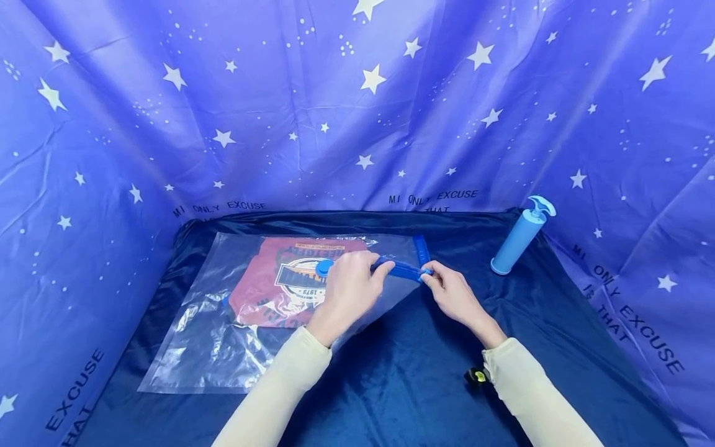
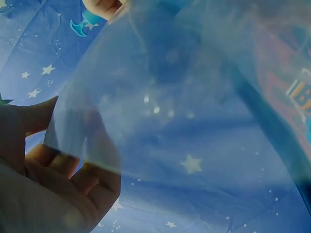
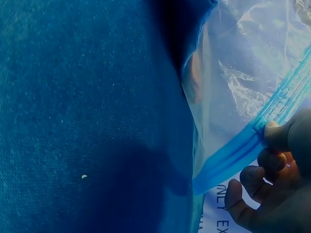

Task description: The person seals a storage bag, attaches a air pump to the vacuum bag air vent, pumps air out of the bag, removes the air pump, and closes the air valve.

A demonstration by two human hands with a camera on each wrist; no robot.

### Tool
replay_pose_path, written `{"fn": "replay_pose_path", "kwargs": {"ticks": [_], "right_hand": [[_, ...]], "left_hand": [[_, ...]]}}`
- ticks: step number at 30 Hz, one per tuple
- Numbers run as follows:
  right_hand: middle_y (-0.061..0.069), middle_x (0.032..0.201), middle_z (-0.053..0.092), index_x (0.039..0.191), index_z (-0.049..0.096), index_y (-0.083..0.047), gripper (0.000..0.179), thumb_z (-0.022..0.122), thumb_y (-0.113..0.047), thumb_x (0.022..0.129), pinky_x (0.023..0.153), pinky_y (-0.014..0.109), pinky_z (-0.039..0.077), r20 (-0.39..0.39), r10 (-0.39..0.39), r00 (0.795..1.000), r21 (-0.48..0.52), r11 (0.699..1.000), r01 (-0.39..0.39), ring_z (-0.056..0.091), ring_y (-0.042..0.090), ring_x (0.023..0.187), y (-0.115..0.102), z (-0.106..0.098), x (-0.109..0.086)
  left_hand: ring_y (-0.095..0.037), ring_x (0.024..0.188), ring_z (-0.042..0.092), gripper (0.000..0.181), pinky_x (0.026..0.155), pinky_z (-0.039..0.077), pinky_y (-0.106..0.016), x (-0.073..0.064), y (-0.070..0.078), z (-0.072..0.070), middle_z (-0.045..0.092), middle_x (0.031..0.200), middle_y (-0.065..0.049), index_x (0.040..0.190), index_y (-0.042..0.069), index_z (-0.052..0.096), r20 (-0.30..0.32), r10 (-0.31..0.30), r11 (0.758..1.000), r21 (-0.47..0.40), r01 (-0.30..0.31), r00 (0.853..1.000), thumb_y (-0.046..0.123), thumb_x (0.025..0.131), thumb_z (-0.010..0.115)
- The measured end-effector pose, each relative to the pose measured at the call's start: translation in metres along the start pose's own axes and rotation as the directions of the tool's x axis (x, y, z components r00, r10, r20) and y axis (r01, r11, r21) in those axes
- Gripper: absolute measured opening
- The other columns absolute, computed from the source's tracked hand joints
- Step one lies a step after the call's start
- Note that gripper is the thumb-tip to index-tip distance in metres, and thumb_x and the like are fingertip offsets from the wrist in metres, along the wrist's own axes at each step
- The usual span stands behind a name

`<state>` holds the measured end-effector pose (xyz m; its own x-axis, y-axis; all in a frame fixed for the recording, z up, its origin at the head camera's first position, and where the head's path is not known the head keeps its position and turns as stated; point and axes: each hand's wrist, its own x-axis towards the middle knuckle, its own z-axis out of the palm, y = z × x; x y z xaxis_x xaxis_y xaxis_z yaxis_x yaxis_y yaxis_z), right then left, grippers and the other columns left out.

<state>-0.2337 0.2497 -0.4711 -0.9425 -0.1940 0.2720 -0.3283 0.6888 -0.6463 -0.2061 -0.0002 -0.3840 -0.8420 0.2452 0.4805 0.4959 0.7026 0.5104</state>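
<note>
Right fingers (image 3: 253,180) pinched closed on blue zip strip (image 1: 406,270); left fingers (image 2: 108,183) curled loosely round clear bag (image 1: 195,335) edge. I'd hold strip taut, pinch square-on. Red garment (image 1: 290,292) inside, mostly left of left fingers. Pump (image 1: 515,245) beyond right fingers.

Left hand (image 1: 350,282) hid part of print on garment (image 1: 251,282). Black item (image 1: 472,377) toward tabletop's (image 1: 402,385) right edge was too small to identify. Bag (image 2: 150,73) blurred in left wrist view.
</note>
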Motion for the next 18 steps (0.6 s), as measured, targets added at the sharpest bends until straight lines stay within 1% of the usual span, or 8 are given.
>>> {"fn": "replay_pose_path", "kwargs": {"ticks": [4, 7, 9, 13, 14, 16, 18], "right_hand": [[-0.002, 0.074, 0.050, 0.114, 0.069, -0.012, 0.012, 0.060, -0.019, 0.109, 0.055, 0.032, 0.038, 0.012, 0.020, 1.000, -0.021, 1.000, -0.020, 0.047, 0.016, 0.061, 0.002, 0.002, 0.002], [-0.002, 0.074, 0.050, 0.115, 0.070, -0.013, 0.013, 0.060, -0.020, 0.109, 0.055, 0.033, 0.038, 0.030, 0.033, 0.999, -0.031, 0.999, -0.032, 0.048, 0.018, 0.062, 0.006, 0.002, 0.004], [-0.001, 0.075, 0.051, 0.115, 0.069, -0.012, 0.013, 0.060, -0.020, 0.109, 0.056, 0.034, 0.038, 0.035, 0.045, 0.998, -0.036, 0.998, -0.044, 0.049, 0.018, 0.063, 0.010, 0.002, 0.006], [-0.001, 0.076, 0.051, 0.114, 0.069, -0.013, 0.012, 0.061, -0.021, 0.109, 0.056, 0.035, 0.038, 0.033, 0.068, 0.997, -0.057, 0.996, -0.066, 0.049, 0.019, 0.064, 0.017, 0.001, 0.012], [-0.001, 0.076, 0.052, 0.114, 0.069, -0.013, 0.012, 0.061, -0.021, 0.109, 0.056, 0.035, 0.038, 0.032, 0.068, 0.997, -0.060, 0.996, -0.066, 0.049, 0.019, 0.064, 0.019, 0.001, 0.014], [-0.001, 0.077, 0.052, 0.115, 0.069, -0.012, 0.014, 0.060, -0.020, 0.109, 0.058, 0.035, 0.039, 0.039, 0.050, 0.998, -0.053, 0.997, -0.048, 0.049, 0.018, 0.065, 0.021, 0.001, 0.017], [0.000, 0.078, 0.052, 0.116, 0.069, -0.009, 0.015, 0.060, -0.018, 0.109, 0.059, 0.035, 0.040, 0.046, 0.027, 0.999, -0.031, 0.999, -0.026, 0.049, 0.018, 0.065, 0.023, 0.002, 0.017]], "left_hand": [[-0.011, 0.046, 0.037, 0.054, 0.043, 0.023, -0.026, -0.002, 0.000, 0.003, 0.031, 0.054, 0.008, 0.058, 0.018, 0.043, -0.030, 0.023, 1.000, 0.003, -0.023, 0.999, 0.029, 0.101, 0.074], [-0.008, 0.047, 0.038, 0.053, 0.042, 0.024, -0.025, -0.004, 0.000, 0.005, 0.032, 0.054, 0.008, 0.058, 0.018, 0.045, -0.049, 0.039, 0.999, 0.004, -0.039, 0.998, 0.028, 0.101, 0.074], [-0.009, 0.048, 0.040, 0.052, 0.042, 0.026, -0.025, -0.005, 0.000, 0.006, 0.035, 0.054, 0.007, 0.057, 0.018, 0.047, -0.068, 0.048, 0.999, 0.006, -0.048, 0.996, 0.027, 0.100, 0.075], [-0.011, 0.050, 0.049, 0.051, 0.043, 0.031, -0.027, -0.005, -0.001, 0.004, 0.048, 0.055, 0.008, 0.056, 0.019, 0.049, -0.118, 0.063, 0.998, 0.008, -0.062, 0.991, 0.026, 0.099, 0.076], [-0.012, 0.050, 0.051, 0.052, 0.043, 0.032, -0.028, -0.004, -0.001, 0.002, 0.051, 0.055, 0.008, 0.055, 0.019, 0.048, -0.126, 0.061, 0.998, 0.007, -0.061, 0.990, 0.026, 0.099, 0.076], [-0.013, 0.051, 0.053, 0.052, 0.044, 0.034, -0.029, -0.004, -0.001, 0.000, 0.051, 0.054, 0.008, 0.056, 0.020, 0.047, -0.136, 0.055, 0.999, 0.007, -0.054, 0.989, 0.026, 0.099, 0.076], [-0.013, 0.050, 0.051, 0.051, 0.046, 0.036, -0.030, -0.004, -0.002, -0.002, 0.045, 0.053, 0.007, 0.057, 0.019, 0.047, -0.133, 0.041, 0.999, 0.000, -0.041, 0.990, 0.026, 0.099, 0.075]]}}
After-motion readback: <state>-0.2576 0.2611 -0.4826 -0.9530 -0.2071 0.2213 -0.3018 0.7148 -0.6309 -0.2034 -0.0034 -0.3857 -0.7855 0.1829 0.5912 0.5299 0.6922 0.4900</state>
